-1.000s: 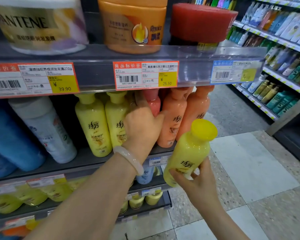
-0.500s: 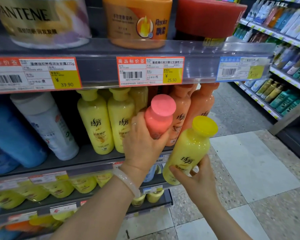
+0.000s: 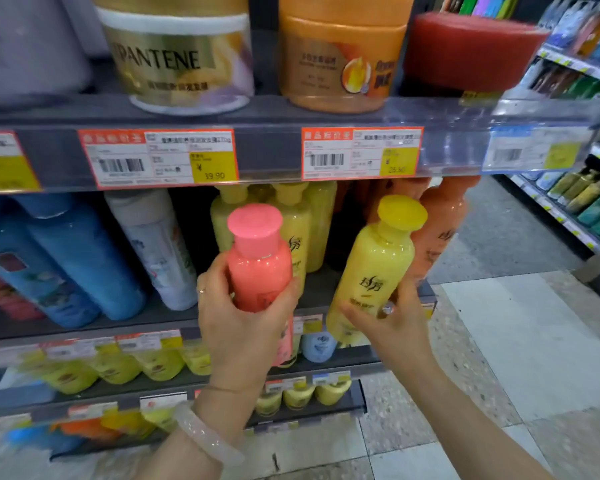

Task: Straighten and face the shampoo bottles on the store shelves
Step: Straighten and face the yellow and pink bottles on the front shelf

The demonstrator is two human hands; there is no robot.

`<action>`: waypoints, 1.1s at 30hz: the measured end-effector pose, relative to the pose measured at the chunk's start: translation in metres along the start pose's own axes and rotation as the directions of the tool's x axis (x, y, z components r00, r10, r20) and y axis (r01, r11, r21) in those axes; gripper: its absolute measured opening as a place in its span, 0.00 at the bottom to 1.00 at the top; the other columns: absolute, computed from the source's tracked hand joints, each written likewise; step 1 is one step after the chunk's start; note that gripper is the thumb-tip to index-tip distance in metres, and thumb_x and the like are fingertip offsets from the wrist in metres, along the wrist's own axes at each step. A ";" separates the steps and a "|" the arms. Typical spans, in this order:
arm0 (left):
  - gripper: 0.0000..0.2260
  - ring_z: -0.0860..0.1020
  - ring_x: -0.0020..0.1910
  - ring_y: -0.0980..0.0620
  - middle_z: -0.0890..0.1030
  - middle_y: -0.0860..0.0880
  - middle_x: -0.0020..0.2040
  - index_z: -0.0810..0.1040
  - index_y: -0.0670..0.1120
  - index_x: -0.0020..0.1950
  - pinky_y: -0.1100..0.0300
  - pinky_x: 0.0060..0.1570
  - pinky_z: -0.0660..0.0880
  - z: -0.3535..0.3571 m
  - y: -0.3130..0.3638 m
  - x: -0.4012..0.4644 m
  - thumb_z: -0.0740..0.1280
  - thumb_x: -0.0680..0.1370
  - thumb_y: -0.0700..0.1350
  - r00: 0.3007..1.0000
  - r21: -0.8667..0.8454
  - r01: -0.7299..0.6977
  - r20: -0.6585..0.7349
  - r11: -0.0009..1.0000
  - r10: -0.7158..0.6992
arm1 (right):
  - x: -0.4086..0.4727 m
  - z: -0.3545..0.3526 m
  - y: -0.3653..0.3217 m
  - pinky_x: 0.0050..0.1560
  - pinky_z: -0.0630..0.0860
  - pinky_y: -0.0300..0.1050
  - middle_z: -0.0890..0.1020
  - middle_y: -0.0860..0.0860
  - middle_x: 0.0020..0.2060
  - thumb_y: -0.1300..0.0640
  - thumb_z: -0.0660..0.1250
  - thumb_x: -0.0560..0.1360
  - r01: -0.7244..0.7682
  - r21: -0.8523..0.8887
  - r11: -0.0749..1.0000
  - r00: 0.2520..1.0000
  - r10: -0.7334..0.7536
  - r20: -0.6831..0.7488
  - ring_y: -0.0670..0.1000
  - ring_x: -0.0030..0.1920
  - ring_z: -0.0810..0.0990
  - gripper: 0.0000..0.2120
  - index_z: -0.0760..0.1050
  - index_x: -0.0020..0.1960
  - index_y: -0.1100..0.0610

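Gripping a pink shampoo bottle (image 3: 260, 268) in your left hand (image 3: 243, 327); your right hand (image 3: 392, 323) clasps a yellow shampoo bottle (image 3: 371, 271), both off the shelf's (image 3: 174, 318) front edge.

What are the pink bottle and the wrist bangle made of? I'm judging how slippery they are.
Pink bottle: likely glossy, slightly translucent plastic; light glints on its body, and its cap looks duller. Bangle: pale, milky and smooth with a soft sheen, perhaps jade or glass; the picture can't settle which.
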State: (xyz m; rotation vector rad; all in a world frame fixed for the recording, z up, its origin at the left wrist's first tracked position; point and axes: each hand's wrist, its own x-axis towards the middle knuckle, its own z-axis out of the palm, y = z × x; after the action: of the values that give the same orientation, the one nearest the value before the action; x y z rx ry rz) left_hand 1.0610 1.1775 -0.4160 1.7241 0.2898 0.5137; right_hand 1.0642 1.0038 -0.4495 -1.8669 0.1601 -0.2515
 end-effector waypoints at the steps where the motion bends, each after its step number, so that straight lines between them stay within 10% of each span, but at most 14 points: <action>1: 0.32 0.77 0.53 0.50 0.77 0.50 0.53 0.72 0.56 0.57 0.45 0.54 0.76 -0.005 -0.002 0.002 0.74 0.56 0.60 1.000 0.022 0.006 -0.012 1.000 -0.005 | 0.002 0.003 -0.003 0.40 0.76 0.32 0.78 0.40 0.47 0.57 0.78 0.62 0.007 -0.004 1.000 1.000 -0.007 0.002 0.32 0.45 0.77 0.28 0.68 0.56 0.45; 11: 0.27 0.77 0.51 0.53 0.74 0.52 0.52 0.73 0.58 0.56 0.48 0.54 0.76 -0.021 -0.018 0.013 0.76 0.59 0.56 0.998 0.054 0.049 0.025 0.997 -0.050 | 0.034 0.029 -0.016 0.48 0.79 0.46 0.80 0.45 0.47 0.58 0.76 0.64 0.028 -0.011 1.000 1.000 -0.028 -0.008 0.44 0.48 0.81 0.25 0.67 0.55 0.54; 24: 0.22 0.77 0.46 0.59 0.75 0.51 0.49 0.74 0.55 0.54 0.60 0.49 0.76 -0.014 -0.022 0.015 0.77 0.63 0.49 0.998 0.008 0.031 0.047 0.999 -0.032 | 0.041 0.046 -0.006 0.35 0.70 0.21 0.78 0.48 0.47 0.60 0.74 0.67 0.034 -0.095 0.995 0.997 -0.040 -0.063 0.33 0.41 0.75 0.25 0.68 0.61 0.59; 33: 0.22 0.74 0.47 0.60 0.71 0.58 0.45 0.73 0.57 0.51 0.64 0.48 0.72 -0.010 -0.029 0.013 0.78 0.62 0.50 1.000 0.052 0.007 0.014 0.999 -0.008 | 0.031 0.064 0.006 0.40 0.69 0.46 0.81 0.59 0.48 0.47 0.75 0.65 -0.165 -0.343 0.925 0.967 0.083 -0.241 0.60 0.49 0.79 0.28 0.71 0.55 0.64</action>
State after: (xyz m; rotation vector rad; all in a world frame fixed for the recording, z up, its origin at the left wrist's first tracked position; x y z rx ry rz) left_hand 1.0699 1.1979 -0.4405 1.7756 0.3014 0.4924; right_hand 1.1107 1.0532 -0.4710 -2.1801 0.5075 -0.3618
